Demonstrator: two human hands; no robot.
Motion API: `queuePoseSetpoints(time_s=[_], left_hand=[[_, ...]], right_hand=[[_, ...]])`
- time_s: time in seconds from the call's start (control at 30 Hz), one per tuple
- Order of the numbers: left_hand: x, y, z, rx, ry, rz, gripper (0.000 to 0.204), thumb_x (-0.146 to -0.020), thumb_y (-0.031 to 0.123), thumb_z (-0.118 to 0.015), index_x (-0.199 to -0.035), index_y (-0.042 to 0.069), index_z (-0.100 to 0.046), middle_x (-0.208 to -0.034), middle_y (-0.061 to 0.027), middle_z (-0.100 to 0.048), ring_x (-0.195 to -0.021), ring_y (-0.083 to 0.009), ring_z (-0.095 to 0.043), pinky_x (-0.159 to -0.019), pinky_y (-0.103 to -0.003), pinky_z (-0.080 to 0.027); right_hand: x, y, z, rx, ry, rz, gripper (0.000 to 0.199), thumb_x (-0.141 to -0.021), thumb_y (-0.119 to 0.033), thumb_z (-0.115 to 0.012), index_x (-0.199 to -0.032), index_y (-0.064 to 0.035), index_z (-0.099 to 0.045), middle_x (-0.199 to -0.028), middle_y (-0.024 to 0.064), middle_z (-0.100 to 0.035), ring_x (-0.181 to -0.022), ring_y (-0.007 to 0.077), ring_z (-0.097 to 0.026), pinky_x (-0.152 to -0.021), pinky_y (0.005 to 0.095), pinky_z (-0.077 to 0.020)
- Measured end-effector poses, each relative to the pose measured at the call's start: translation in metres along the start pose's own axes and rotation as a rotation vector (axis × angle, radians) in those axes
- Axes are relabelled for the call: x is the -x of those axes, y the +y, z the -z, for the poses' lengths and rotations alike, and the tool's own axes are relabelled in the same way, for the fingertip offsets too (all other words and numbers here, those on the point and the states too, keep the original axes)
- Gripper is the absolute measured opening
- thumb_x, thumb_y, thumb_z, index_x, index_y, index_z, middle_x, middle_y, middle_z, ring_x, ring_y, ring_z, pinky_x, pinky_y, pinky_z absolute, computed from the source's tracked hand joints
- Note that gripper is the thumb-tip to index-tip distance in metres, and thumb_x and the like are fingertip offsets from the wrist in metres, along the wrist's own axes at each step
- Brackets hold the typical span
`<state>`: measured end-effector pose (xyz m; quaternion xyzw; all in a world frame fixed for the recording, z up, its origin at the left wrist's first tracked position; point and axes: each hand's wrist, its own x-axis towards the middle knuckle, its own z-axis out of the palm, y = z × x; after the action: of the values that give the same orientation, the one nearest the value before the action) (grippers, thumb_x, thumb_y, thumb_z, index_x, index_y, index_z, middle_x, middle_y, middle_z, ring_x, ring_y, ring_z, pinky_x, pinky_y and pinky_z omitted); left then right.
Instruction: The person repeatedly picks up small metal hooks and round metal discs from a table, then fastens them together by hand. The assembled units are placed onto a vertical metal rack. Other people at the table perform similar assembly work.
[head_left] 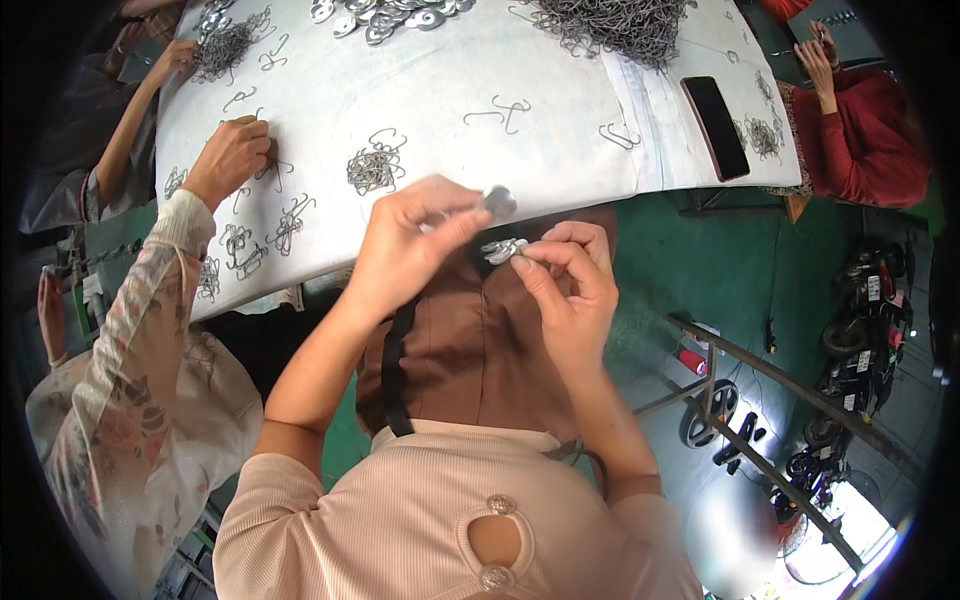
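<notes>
My left hand (412,238), a little blurred, is closed over the table's near edge. Its thumb and fingertips pinch a shiny round metal disc (498,203). Just to the right and slightly lower, my right hand (578,280) is closed on a small bunch of silvery metal discs (503,250), which sticks out leftward from its fingertips. The two hands are close but apart, above my lap. Ahead of my left hand, a small heap of wire hooks (374,170) lies on the white-covered table (440,130).
Farther back are a pile of metal discs (385,15) and a large heap of wire hooks (630,25). A dark phone (715,128) lies at the right. A co-worker's hand (232,160) reaches among hooks at the left. A metal frame (780,385) stands on the green floor.
</notes>
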<state>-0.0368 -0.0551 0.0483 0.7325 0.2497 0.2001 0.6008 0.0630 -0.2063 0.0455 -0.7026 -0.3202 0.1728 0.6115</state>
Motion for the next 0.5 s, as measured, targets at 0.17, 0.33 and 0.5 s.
queuePoseSetpoints(time_s=[0.17,0.33,0.5], left_hand=[[0.019,0.014,-0.011,0.036,-0.043,0.024,0.017,-0.082,0.006,-0.067,-0.098,0.001,-0.07,-0.083,-0.0074,-0.065,-0.071,-0.0116,-0.057,-0.065,-0.024,-0.045],[0.024,0.011,-0.018,-0.014,0.026,-0.059,0.018,-0.081,0.002,-0.067,-0.099,0.002,-0.07,-0.085,-0.009,-0.066,-0.069,-0.0129,-0.059,-0.063,-0.025,-0.048],[0.026,0.005,-0.026,-0.024,0.068,-0.086,0.018,-0.08,0.0,-0.067,-0.097,0.003,-0.07,-0.084,-0.0084,-0.066,-0.068,-0.0139,-0.06,-0.06,-0.026,-0.049]], right_hand=[[0.001,0.005,-0.002,0.036,0.014,0.036,0.011,-0.075,-0.004,-0.074,-0.084,-0.0032,-0.068,-0.092,0.0053,-0.052,-0.083,0.0166,-0.053,-0.073,0.0274,-0.0441],[0.003,0.003,-0.005,0.157,0.018,0.057,0.01,-0.075,-0.005,-0.073,-0.082,-0.0031,-0.066,-0.09,0.0064,-0.053,-0.083,0.0186,-0.053,-0.073,0.0286,-0.0442],[0.004,0.007,0.001,0.292,-0.013,0.087,0.012,-0.075,-0.005,-0.073,-0.084,-0.0038,-0.065,-0.092,0.0063,-0.054,-0.084,0.0198,-0.054,-0.073,0.0304,-0.045]])
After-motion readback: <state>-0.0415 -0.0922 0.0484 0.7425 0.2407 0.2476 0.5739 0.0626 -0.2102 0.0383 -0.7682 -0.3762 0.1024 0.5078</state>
